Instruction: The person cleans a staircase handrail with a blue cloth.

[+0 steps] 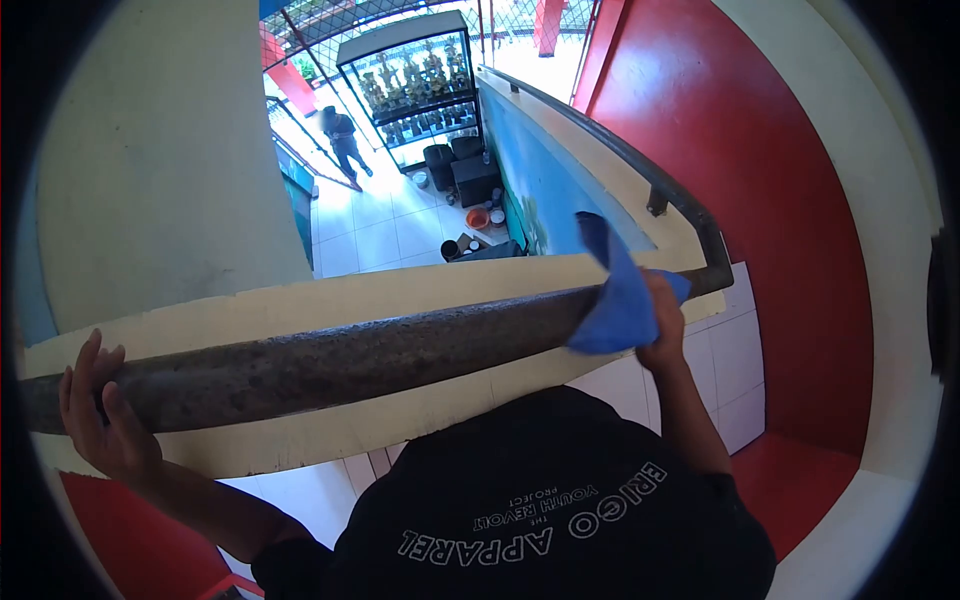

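Observation:
A thick dark metal handrail (400, 352) with a worn, mottled surface crosses in front of me above a cream wall top. Pressed against the rail near its right end is a blue cloth (625, 305), one corner flicked up and slightly blurred. My right hand (662, 325) is closed on this cloth, its fingers partly hidden behind the fabric. At the far left, my left hand (108, 415) rests against the rail with fingers spread and holds nothing loose.
Below, past the wall, stand a glass trophy cabinet (420, 85), dark boxes (475, 180) and an orange bucket (478, 218). A person (343, 140) in dark clothes is by the doorway. The rail bends at right and continues along a blue wall (545, 165); a red wall (740, 150) rises beyond.

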`<state>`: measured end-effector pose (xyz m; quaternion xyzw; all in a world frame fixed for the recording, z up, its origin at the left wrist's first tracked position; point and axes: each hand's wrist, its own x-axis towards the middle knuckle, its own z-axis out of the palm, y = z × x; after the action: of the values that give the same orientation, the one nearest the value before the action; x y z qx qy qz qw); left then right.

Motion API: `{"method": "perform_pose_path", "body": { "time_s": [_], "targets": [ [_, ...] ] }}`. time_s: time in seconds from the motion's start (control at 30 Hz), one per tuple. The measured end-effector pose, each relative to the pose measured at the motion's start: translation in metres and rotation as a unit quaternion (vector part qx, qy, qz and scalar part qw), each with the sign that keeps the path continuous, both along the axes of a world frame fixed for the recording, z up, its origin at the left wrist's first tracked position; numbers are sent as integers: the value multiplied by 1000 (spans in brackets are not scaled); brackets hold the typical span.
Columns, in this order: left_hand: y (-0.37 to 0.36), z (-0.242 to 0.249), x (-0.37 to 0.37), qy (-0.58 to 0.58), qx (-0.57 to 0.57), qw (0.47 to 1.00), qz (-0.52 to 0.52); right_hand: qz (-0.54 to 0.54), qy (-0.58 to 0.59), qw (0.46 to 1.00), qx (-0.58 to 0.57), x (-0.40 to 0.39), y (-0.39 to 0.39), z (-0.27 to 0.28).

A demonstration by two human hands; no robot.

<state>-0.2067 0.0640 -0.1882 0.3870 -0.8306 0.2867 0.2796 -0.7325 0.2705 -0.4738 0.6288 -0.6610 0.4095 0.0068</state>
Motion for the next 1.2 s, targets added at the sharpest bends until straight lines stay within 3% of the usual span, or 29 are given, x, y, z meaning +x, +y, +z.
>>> {"method": "perform_pose_path", "body": {
  "time_s": [0.07,0.1,0.23,0.33,0.43,0.5,0.6,0.8,0.83,0.93,1.0,1.1,1.2],
  "targets": [
    [-2,0,2,13,15,1000,1,-99,-125,987,7,-16,14,-25],
    [-2,0,1,22,21,1000,5,-122,-257,958,-20,-13,14,-43],
    [-4,-2,9,29,26,999,0,41,-42,998,34,52,-19,39],
    [-3,1,11,-10,17,1000,4,112,5,993,31,70,-24,71],
    [-3,2,14,-45,1,999,5,51,109,991,-60,21,-1,4],
    [-4,2,14,-48,-10,999,5,-85,79,993,-35,-13,22,-31],
    [-3,-1,17,-18,25,999,24,-224,-240,943,-57,-49,46,-70],
    [-6,-1,21,-7,36,999,17,-143,-80,986,-25,17,13,-5],
    [-6,-2,21,0,39,999,15,-100,-78,990,-63,1,19,-21],
    [-7,-1,25,13,52,998,12,-148,-104,984,-5,-68,41,-84],
    [-9,-2,31,20,68,997,9,-219,-223,950,1,-115,56,-116],
    [-9,1,28,-27,36,999,-5,-336,-104,936,18,-137,59,-122],
    [-7,1,26,-5,55,998,3,-324,-385,864,-3,-96,38,-111]
  ]
}}
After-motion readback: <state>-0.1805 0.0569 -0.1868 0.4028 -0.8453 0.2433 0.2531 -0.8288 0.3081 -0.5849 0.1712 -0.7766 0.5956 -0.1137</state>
